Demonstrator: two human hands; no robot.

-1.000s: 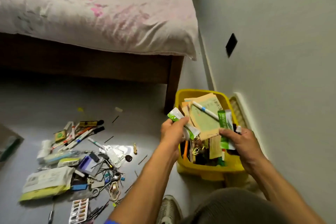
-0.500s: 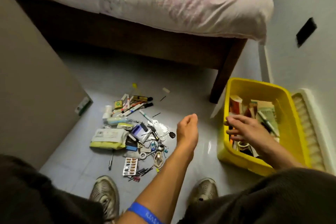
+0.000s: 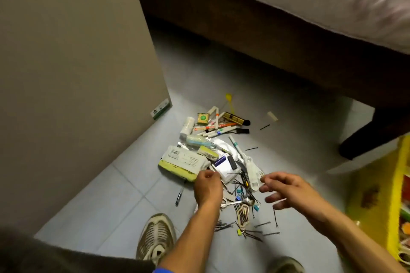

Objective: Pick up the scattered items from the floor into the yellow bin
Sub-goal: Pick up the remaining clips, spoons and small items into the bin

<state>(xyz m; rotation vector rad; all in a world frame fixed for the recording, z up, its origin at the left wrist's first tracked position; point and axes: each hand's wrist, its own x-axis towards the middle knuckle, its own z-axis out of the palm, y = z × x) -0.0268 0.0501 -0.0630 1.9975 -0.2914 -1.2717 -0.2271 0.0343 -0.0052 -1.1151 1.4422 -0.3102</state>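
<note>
A pale tiled floor (image 3: 115,201) lies between a tall beige cabinet (image 3: 73,62) and a dark wooden bed frame (image 3: 266,35) with a pink-patterned cover.

The left hand (image 3: 207,187) is low over the near edge of the pile, fingers curled down toward the clutter; whether it has already pinched something cannot be told, since its fingertips are hidden. The right hand (image 3: 286,190) hovers just beside it with fingers spread and relaxed, holding nothing.

Directly under and between the hands lie a spoon (image 3: 244,201), loose black hairpins (image 3: 250,231) and small binder clips. Just beyond the left hand sits a white and yellow packet (image 3: 184,163), with a white card (image 3: 230,172) touching it. Farther out are markers (image 3: 219,131), a white tube (image 3: 187,127), a small green box (image 3: 203,118) and a yellow tie (image 3: 230,104). A pen (image 3: 179,195) lies alone to the left of the left hand, near a shoe (image 3: 156,237).

The yellow bin (image 3: 399,206) stands well to the right of the right hand, at the frame edge, with some contents showing inside.

By my judgement the task is partly done: the bin holds things already, but most of the pile remains, the many thin hairpins likely the slowest to gather.
</note>
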